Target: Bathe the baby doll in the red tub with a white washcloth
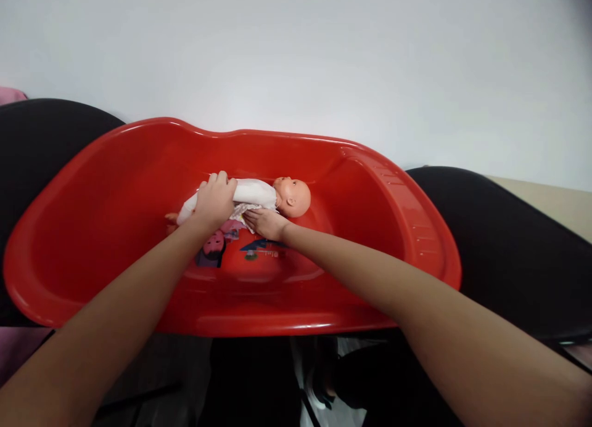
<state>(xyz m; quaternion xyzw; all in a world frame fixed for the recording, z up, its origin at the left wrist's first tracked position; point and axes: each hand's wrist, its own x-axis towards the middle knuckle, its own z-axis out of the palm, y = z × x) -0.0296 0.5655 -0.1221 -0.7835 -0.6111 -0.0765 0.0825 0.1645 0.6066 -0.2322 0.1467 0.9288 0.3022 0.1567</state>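
A baby doll (256,191) in white clothes lies in a large red baby bathtub (296,324), turned partly onto its side. Its bald head (296,197) points right, and its feet (171,219) point left. My left hand (216,199) is closed over the doll's lower body, fingers curled to the far side. My right hand (266,222) rests against the near side of its torso, fingers stretched out along the patterned, ruffled cloth (243,215). Part of that cloth is hidden under my fingers. A printed cartoon picture (214,245) shows on the tub beside the doll.
Black padded surfaces (513,248) extend on both sides of the tub. Behind it rises a pale wall (296,57). Dark legs and a shoe (319,390) are visible below the near rim. Pink material (13,95) appears at the far left.
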